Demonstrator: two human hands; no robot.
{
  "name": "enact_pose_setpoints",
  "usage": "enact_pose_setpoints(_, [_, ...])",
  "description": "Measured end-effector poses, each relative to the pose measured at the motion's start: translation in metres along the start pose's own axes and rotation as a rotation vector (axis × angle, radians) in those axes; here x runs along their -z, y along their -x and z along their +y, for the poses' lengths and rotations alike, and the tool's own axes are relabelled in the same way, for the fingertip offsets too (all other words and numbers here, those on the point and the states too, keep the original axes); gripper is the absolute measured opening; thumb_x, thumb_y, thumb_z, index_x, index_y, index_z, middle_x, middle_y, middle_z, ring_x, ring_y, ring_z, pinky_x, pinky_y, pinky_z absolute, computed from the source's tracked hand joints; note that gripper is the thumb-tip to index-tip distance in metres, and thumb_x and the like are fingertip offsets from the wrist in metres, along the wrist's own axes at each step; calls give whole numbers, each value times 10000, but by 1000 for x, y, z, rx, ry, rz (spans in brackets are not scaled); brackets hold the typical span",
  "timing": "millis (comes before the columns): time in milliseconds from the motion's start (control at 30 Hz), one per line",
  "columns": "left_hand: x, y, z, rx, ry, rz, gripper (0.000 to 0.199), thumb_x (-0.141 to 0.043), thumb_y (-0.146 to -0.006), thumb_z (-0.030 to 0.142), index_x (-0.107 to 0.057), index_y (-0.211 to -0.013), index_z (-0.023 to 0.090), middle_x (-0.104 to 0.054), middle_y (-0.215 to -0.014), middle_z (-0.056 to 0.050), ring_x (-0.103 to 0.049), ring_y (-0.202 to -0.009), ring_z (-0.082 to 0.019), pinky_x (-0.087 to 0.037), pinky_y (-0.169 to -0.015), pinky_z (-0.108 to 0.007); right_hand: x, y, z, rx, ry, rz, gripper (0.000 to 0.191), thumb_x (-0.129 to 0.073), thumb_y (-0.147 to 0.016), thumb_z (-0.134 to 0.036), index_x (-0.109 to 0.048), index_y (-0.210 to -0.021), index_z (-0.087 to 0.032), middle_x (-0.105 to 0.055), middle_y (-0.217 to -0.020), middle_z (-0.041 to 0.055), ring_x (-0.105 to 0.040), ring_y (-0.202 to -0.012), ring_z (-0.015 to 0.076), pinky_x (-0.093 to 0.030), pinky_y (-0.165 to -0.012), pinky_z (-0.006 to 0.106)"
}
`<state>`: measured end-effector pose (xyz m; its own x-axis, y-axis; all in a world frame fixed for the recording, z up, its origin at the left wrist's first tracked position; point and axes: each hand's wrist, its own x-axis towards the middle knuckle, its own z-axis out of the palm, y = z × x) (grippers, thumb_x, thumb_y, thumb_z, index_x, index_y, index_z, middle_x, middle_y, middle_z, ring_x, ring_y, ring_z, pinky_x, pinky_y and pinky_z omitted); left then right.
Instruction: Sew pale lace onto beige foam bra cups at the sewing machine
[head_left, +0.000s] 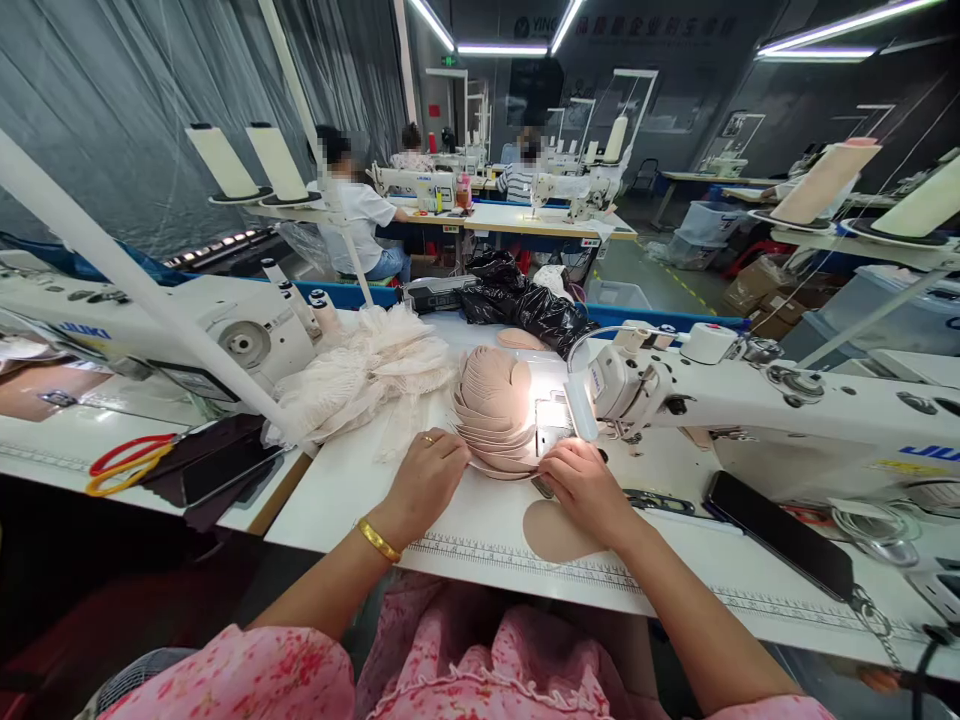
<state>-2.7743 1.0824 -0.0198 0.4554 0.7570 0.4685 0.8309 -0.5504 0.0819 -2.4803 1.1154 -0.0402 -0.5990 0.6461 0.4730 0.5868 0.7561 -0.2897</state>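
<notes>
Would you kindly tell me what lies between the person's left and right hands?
In the head view, a pile of beige pieces lies between the left hand and the right hand.

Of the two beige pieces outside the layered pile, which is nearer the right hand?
The front piece, just below the right hand in the picture, near the ruler strip. The back piece lies beyond the layered pile.
</notes>
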Motion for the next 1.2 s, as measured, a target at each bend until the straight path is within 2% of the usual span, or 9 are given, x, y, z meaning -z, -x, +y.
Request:
enact_pose_setpoints(167, [14, 11, -16, 6, 5, -34, 177, -571, -985, 97, -706, -914, 187, -751, -933, -60, -621, -899, -249, -487, -891, -441, -3, 0, 1, 14, 29, -18, 211, -507, -1061, -99, -688, -1037, -206, -722, -937, 59, -594, -986, 246, -426, -881, 384])
enact_pose_setpoints(300, [13, 13, -23, -32, -3, -11, 303, -555, -982, 78, -709, -1218, 192, -767, -1035, -63, -614, -951, -254, -481, -930, -445, -4, -1, 1, 54, 63, -32, 253, -510, -1035, -57, -710, -1024, -211, -720, -963, 64, -578, -989, 242, -420, -884, 381])
enact_pose_setpoints(367, [9, 9, -22, -78, -4, -26, 364, -578, -966, 71, -688, -1290, 193, -763, -1044, -62, -610, -966, -255, -482, -944, -445, -5, -2, 1, 57, 66, -34, 251, -519, -1028, -48, -712, -1020, -210, -718, -965, 63, -574, -987, 240, -417, -883, 376])
enact_pose_setpoints(467, [2, -1, -17, -126, -39, -69, 337, -612, -936, 50, -719, -1219, 197, -749, -1002, -58, -606, -958, -257, -493, -923, -443, -4, -2, -1, 59, 67, -40, 237, -531, -1032, -52, -708, -1014, -209, -718, -976, 61, -570, -983, 240, -412, -886, 372])
enact_pose_setpoints(633, [1, -10, -14, -113, -71, -77, 182, -627, -910, 27, -722, -895, 181, -710, -915, -62, -590, -914, -263, -504, -871, -443, -4, -5, -2, 32, 80, -36, 188, -541, -1055, -101, -699, -1035, -200, -717, -967, 62, -577, -979, 249, -416, -886, 381])
enact_pose_setpoints(767, [11, -3, -19, -112, -81, -28, 230, -593, -914, 17, -739, -966, 187, -711, -1016, -77, -582, -927, -255, -513, -893, -442, -6, -10, 0, -11, 94, -24, 263, -552, -1018, -62, -669, -1220, -183, -707, -942, 65, -592, -961, 260, -426, -843, 376])
enact_pose_setpoints(867, [20, 1, -25, -102, -128, 37, 275, -560, -924, -2, -747, -982, 191, -720, -1091, -89, -598, -969, -258, -527, -920, -442, -9, -14, 1, -19, 101, -22, 342, -540, -986, -24, -658, -1264, -184, -699, -915, 59, -593, -914, 255, -425, -789, 361])
enact_pose_setpoints(1033, [23, -4, -34, -87, -147, 34, 225, -565, -974, 54, -738, -945, 194, -708, -1349, -85, -627, -1171, -291, -543, -1000, -484, -16, -21, 0, -8, 106, 8, 243, -545, -996, -49, -709, -1113, -185, -712, -941, 68, -592, -887, 247, -433, -752, 346])
enact_pose_setpoints(1200, [16, -13, -43, -106, -115, -10, 275, -528, -964, 20, -720, -883, 200, -681, -1443, -61, -630, -1272, -283, -558, -1033, -492, -17, -24, -2, -15, 131, 55, 260, -521, -1004, -53, -730, -1036, -206, -691, -1014, 82, -597, -829, 210, -454, -711, 322])
